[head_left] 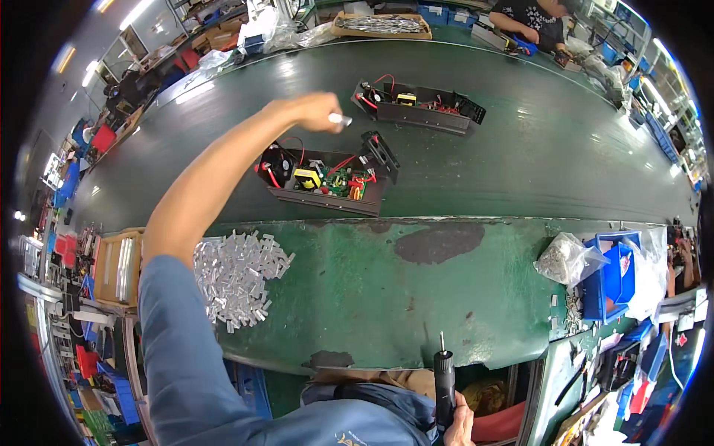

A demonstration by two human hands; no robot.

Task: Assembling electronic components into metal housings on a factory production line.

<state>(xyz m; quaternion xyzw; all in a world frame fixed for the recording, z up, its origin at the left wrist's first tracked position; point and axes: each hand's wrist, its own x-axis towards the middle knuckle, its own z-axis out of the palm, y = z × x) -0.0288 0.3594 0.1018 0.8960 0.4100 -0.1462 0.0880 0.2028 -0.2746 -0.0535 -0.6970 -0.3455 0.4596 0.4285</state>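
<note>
My left arm reaches out over the green belt, and my left hand (pixel 314 111) is closed on a small silver metal piece (pixel 341 120). Just below that hand lies an open dark metal casing (pixel 327 199) with a fan, a yellow transformer and a green circuit board inside; its black end plate (pixel 381 154) stands tilted at the right end. A second open casing (pixel 422 115) of the same kind lies farther off to the right. Close to my body, my right hand (pixel 461 425) grips a black electric screwdriver (pixel 445 386), its bit pointing away from me.
A heap of small silver metal pieces (pixel 239 279) lies left on the green table (pixel 357 297). To the right are a clear bag of small parts (pixel 563 260) and blue bins (pixel 617 275). Across the belt, a person (pixel 532 26) works beside a cardboard tray (pixel 381 27) of metal parts.
</note>
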